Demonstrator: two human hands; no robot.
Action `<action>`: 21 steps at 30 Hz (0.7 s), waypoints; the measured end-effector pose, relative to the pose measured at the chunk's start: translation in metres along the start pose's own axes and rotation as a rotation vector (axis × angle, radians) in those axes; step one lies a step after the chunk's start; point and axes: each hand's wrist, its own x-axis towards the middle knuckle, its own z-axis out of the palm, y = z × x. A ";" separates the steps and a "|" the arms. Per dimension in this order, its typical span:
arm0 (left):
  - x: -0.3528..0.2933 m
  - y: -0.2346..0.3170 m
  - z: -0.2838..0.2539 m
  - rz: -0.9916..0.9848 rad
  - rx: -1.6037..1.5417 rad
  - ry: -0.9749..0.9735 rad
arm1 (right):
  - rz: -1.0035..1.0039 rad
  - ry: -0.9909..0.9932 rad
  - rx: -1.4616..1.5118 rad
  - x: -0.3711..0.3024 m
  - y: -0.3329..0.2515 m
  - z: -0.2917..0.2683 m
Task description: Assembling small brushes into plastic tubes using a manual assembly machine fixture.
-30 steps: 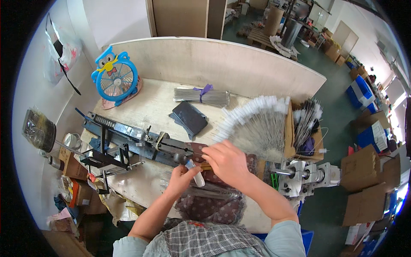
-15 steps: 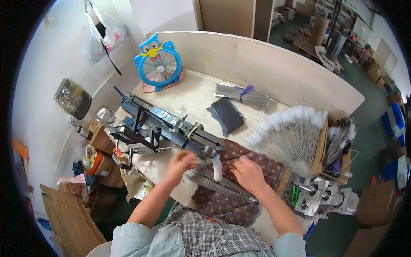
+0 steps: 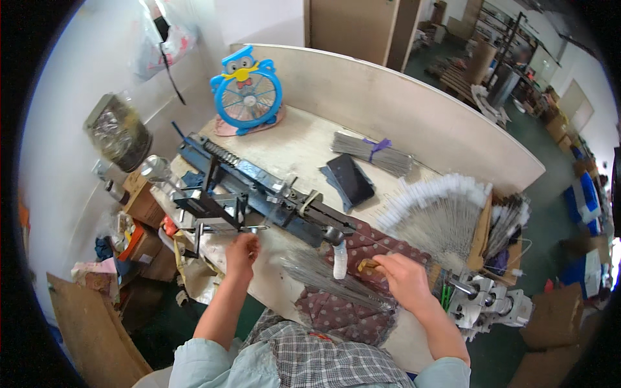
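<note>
Left hand (image 3: 240, 251) curled around the crank (image 3: 223, 227) at the near end of the winding jig (image 3: 259, 191). Fingers are hidden behind the knuckles, so grip detail is hard to make out. Right hand (image 3: 402, 279) closed in a pinch on a small tan piece (image 3: 367, 264); can't tell what the piece is, mostly covered by the fingers. A thin wire (image 3: 372, 242) seems to run from it up to the jig tip, barely visible.

Jig sits just above both hands. Long axis runs diagonally, far-left to near-right, with the tip (image 3: 333, 236) pointing at the right hand. A white tuft (image 3: 340, 260) hangs just left of the right hand.

Loose wire bundle (image 3: 330, 279) lies between the hands on patterned cloth (image 3: 352, 310), strands fanning toward the left hand.

Beyond the right hand: fan of white-tipped wires (image 3: 440, 207), far edge cut off by a cardboard box (image 3: 482, 226). Phone (image 3: 350, 180) and tied bundle (image 3: 372, 152) further out. Blue fan (image 3: 246, 90) far beyond the left hand. Grey machine (image 3: 488, 301) right of the right hand, partly blurred.
</note>
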 end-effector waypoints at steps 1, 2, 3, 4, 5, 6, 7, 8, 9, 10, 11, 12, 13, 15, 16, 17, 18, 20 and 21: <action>-0.017 -0.004 0.022 0.056 0.077 -0.078 | -0.035 0.092 -0.064 0.005 -0.003 -0.010; -0.041 -0.014 0.050 0.116 -0.027 -0.216 | -0.074 0.177 -0.124 0.009 -0.002 -0.016; -0.066 -0.015 0.079 0.021 0.049 -0.321 | -0.041 0.181 -0.147 0.012 0.000 -0.023; -0.079 -0.023 0.101 -0.021 0.042 -0.506 | 0.011 0.197 -0.150 0.017 0.006 -0.026; -0.091 -0.026 0.128 -0.071 0.066 -0.554 | 0.064 0.219 -0.156 0.016 0.011 -0.029; -0.098 -0.029 0.145 -0.077 0.034 -0.613 | 0.077 0.230 -0.177 0.014 0.011 -0.028; -0.099 -0.035 0.160 -0.081 0.036 -0.635 | 0.201 0.158 0.015 0.014 0.015 -0.026; -0.098 -0.041 0.173 -0.051 0.025 -0.652 | 0.320 0.086 0.213 0.013 0.018 -0.028; -0.098 -0.045 0.182 -0.021 0.015 -0.665 | 0.325 0.098 0.206 0.010 0.018 -0.031; -0.098 -0.048 0.185 -0.003 0.052 -0.681 | 0.338 0.084 0.205 0.005 0.018 -0.034; -0.098 -0.051 0.189 -0.004 0.055 -0.685 | 0.349 0.068 0.208 0.001 0.018 -0.036; -0.099 -0.053 0.193 0.006 0.074 -0.696 | 0.344 0.073 0.263 -0.002 0.019 -0.040; -0.100 -0.054 0.194 0.014 0.098 -0.702 | 0.346 0.074 0.272 -0.006 0.021 -0.039; -0.105 -0.054 0.196 0.005 0.116 -0.672 | 0.219 0.110 0.296 -0.012 0.026 -0.034; -0.107 -0.053 0.198 -0.001 0.121 -0.650 | 0.217 0.106 0.307 -0.013 0.027 -0.034; -0.108 -0.053 0.197 0.001 0.127 -0.637 | 0.107 0.126 0.171 -0.011 0.026 -0.036; -0.108 -0.052 0.193 0.031 0.083 -0.564 | -0.004 0.147 0.036 -0.009 0.024 -0.036; -0.111 -0.043 0.191 0.057 -0.025 -0.431 | -0.031 0.233 -0.079 0.004 0.015 -0.034; -0.110 -0.040 0.191 0.057 -0.019 -0.422 | -0.054 0.320 -0.206 0.012 0.011 -0.030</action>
